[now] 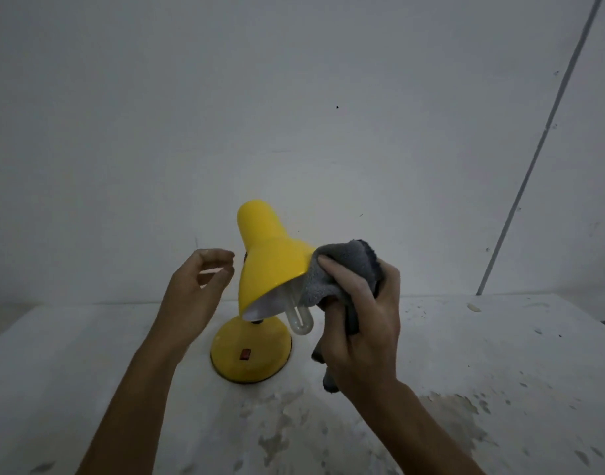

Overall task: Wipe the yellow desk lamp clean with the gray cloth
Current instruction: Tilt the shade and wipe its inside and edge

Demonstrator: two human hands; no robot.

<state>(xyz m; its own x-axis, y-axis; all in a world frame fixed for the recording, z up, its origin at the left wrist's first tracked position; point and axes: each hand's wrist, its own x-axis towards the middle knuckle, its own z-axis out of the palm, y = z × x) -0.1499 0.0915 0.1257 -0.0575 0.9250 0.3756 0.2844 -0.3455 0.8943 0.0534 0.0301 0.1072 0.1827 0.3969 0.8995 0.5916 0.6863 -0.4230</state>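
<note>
The right hand (361, 323) grips the bunched gray cloth (345, 269), pressing it against the shade rim of the yellow desk lamp (270, 265) just to its left; the left hand (195, 286) hovers half-curled and empty beside the shade's other side

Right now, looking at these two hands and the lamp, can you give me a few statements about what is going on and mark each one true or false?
1. The right hand grips the gray cloth against the rim of the lamp shade. True.
2. The left hand holds the shade. False: it hovers open beside the shade, touching nothing.
3. A bulb sticks out below the shade. True.
4. The switch on the lamp base is green. False: it is red.
5. The lamp lies on its side. False: it stands on its base on the white table.
</note>
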